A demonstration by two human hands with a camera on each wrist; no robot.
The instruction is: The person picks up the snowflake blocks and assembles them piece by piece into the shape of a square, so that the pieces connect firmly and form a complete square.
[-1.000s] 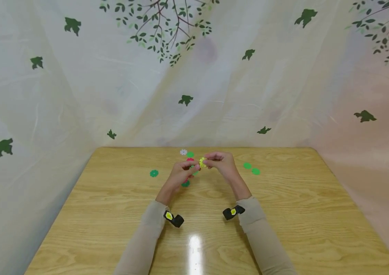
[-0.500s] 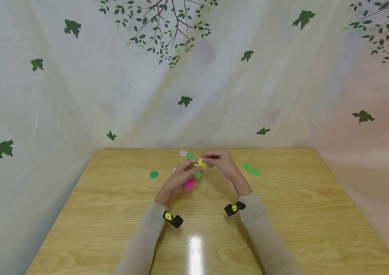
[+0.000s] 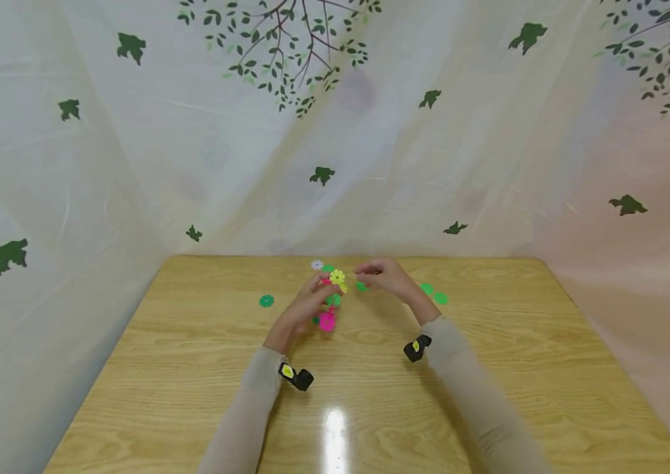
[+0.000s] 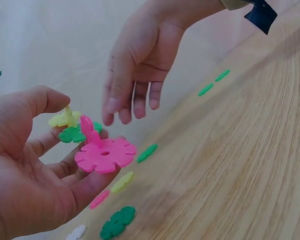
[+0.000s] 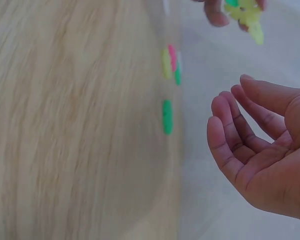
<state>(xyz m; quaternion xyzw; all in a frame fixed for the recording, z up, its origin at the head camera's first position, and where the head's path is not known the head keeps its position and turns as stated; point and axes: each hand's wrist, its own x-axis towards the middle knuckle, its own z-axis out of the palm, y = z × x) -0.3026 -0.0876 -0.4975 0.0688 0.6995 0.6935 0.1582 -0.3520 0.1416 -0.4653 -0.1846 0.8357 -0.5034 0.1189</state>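
Observation:
The left hand (image 3: pixel 307 303) pinches a linked chain of flower-shaped discs above the table. In the left wrist view the chain shows a pink disc (image 4: pixel 106 156) with another pink one standing in it, a green disc (image 4: pixel 74 134) and yellow pieces (image 4: pixel 63 119) by the thumb and index finger of the left hand (image 4: pixel 35 165). Just right of the chain is the right hand (image 3: pixel 391 278), holding nothing, its fingers relaxed and loosely bent. In the right wrist view a yellow disc (image 5: pixel 245 12) of the chain appears above the right hand (image 5: pixel 270 145), apart from it.
On the wooden table (image 3: pixel 193 395) lie a dark green disc (image 3: pixel 266 301) at left, a white one (image 3: pixel 317 264) at the back, and two light green ones (image 3: pixel 441 299) at right. More loose discs, including green (image 4: pixel 117 222) and yellow (image 4: pixel 122 182), lie beneath the hands. A patterned cloth (image 3: pixel 240 164) hangs behind.
The right hand has let go of the yellow piece and moved right. The yellow pieces now stay with the chain in the left hand, and the pink disc has come into view below that hand.

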